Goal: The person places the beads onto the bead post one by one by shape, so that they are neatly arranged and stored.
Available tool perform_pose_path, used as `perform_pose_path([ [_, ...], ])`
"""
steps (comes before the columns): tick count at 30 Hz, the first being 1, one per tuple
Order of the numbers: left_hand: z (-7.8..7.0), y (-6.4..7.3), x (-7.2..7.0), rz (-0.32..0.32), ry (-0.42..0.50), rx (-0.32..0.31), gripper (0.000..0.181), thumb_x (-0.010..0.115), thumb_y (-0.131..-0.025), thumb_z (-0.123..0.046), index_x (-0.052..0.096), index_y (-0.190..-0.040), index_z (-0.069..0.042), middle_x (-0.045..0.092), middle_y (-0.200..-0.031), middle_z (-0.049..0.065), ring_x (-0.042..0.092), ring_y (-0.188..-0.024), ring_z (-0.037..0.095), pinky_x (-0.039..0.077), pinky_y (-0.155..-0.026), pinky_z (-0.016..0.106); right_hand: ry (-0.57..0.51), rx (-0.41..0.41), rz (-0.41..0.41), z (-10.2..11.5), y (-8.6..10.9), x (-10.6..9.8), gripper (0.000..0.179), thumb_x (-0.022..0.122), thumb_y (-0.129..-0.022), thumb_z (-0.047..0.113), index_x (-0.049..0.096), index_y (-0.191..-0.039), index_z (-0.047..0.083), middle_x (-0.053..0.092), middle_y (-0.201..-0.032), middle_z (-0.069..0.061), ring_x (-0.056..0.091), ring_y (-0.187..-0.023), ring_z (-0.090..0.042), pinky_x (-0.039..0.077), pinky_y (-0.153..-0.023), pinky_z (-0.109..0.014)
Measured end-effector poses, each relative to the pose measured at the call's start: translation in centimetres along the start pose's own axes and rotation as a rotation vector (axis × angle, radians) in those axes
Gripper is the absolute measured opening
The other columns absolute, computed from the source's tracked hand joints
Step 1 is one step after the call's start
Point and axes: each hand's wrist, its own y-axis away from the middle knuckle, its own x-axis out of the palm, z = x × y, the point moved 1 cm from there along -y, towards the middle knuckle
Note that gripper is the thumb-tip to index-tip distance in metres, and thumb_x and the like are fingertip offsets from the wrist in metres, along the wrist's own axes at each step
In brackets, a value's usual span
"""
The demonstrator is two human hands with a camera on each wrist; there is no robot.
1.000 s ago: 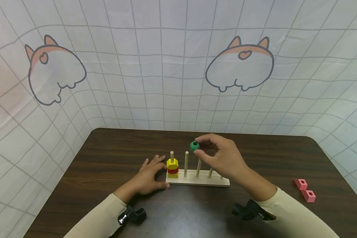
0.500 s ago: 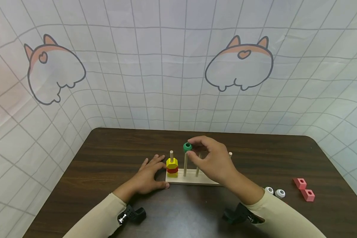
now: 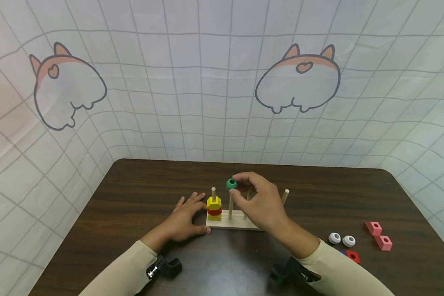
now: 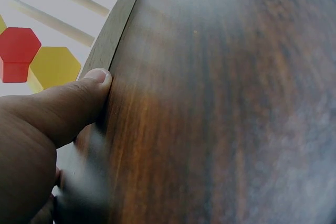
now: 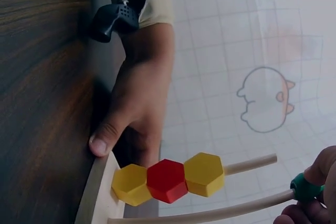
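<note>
My right hand (image 3: 260,201) pinches a green bead (image 3: 231,183) between thumb and index finger. In the right wrist view the green bead (image 5: 301,188) sits right at the tip of the second wooden peg (image 5: 210,215). The wooden peg board (image 3: 225,223) stands on the table with its pegs upright. Its leftmost peg carries yellow hexagonal blocks (image 3: 214,202) with a red hexagonal block (image 5: 167,181) between them. Spread round the board's left end, my left hand (image 3: 183,220) has its thumb (image 4: 86,95) against the front edge, fingers lying behind on the table.
Two white beads (image 3: 334,238) lie on the dark table (image 3: 151,176) right of the board. Near them, a red block (image 3: 353,257) and a blue piece (image 3: 343,252) show past the right sleeve. Two pink blocks (image 3: 383,243) lie farther right. A patterned curtain (image 3: 207,82) hangs behind.
My right hand has moved left with the green bead, from above the third peg to the second peg's tip. White beads and the red block have come into view; the left hand stays put.
</note>
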Motion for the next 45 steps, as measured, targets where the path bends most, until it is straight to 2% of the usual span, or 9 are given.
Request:
perform_pose_path([
  [11, -0.1, 0.1, -0.1, -0.008, 0.007, 0.016, 0.058, 0.084, -0.084, -0.045, 0.063, -0.131, -0.019, 0.031, -0.165, 0.009, 0.012, -0.156, 0.032, -0.001, -0.122, 0.058, 0.029, 0.022, -0.023, -0.6, 0.7, 0.9, 0.027, 0.080, -0.088, 0.007, 0.070, -0.113, 0.006, 0.069, -0.099, 0.004, 0.064, -0.085, -0.010, 0.051, -0.067, -0.029],
  [19, -0.2, 0.2, -0.2, -0.009, 0.012, 0.018, 0.058, 0.084, -0.084, -0.044, 0.062, -0.132, -0.019, 0.031, -0.165, 0.009, 0.013, -0.156, 0.032, 0.000, -0.122, 0.058, 0.041, 0.094, -0.005, -1.6, 1.5, 1.7, 0.025, 0.079, -0.090, 0.012, 0.069, -0.112, 0.009, 0.069, -0.097, 0.006, 0.063, -0.081, -0.014, 0.047, -0.062, -0.027],
  [21, -0.2, 0.2, -0.2, -0.009, 0.012, 0.017, 0.058, 0.084, -0.084, -0.044, 0.063, -0.132, -0.019, 0.031, -0.165, 0.009, 0.012, -0.156, 0.032, -0.001, -0.122, 0.058, 0.036, 0.105, -0.002, -1.8, 1.6, 1.8, 0.026, 0.079, -0.090, 0.012, 0.068, -0.113, 0.009, 0.069, -0.097, 0.006, 0.064, -0.083, -0.014, 0.048, -0.063, -0.028],
  [28, -0.2, 0.2, -0.2, -0.004, 0.008, 0.013, 0.058, 0.084, -0.085, -0.044, 0.063, -0.132, -0.019, 0.030, -0.165, 0.009, 0.012, -0.156, 0.031, -0.001, -0.122, 0.057, -0.064, 0.185, -0.004, -2.3, 2.0, 2.2, 0.041, 0.080, -0.089, 0.010, 0.059, -0.124, 0.007, 0.069, -0.104, 0.001, 0.067, -0.089, -0.011, 0.056, -0.083, -0.032],
  [36, -0.2, 0.1, -0.2, -0.004, 0.004, 0.008, 0.058, 0.084, -0.084, -0.045, 0.062, -0.132, -0.019, 0.030, -0.166, 0.008, 0.012, -0.156, 0.031, -0.001, -0.123, 0.056, -0.091, 0.246, 0.008, -2.8, 2.4, 2.6, 0.032, 0.080, -0.089, 0.009, 0.065, -0.117, 0.009, 0.069, -0.099, 0.001, 0.066, -0.089, -0.012, 0.055, -0.084, -0.037],
  [45, -0.2, 0.1, -0.1, -0.008, -0.003, 0.004, 0.058, 0.084, -0.084, -0.045, 0.062, -0.132, -0.019, 0.030, -0.166, 0.008, 0.012, -0.156, 0.031, -0.001, -0.123, 0.056, -0.081, 0.289, 0.007, -3.7, 3.0, 3.3, 0.024, 0.080, -0.087, 0.009, 0.067, -0.108, 0.011, 0.069, -0.089, 0.005, 0.065, -0.086, -0.010, 0.052, -0.080, -0.036],
])
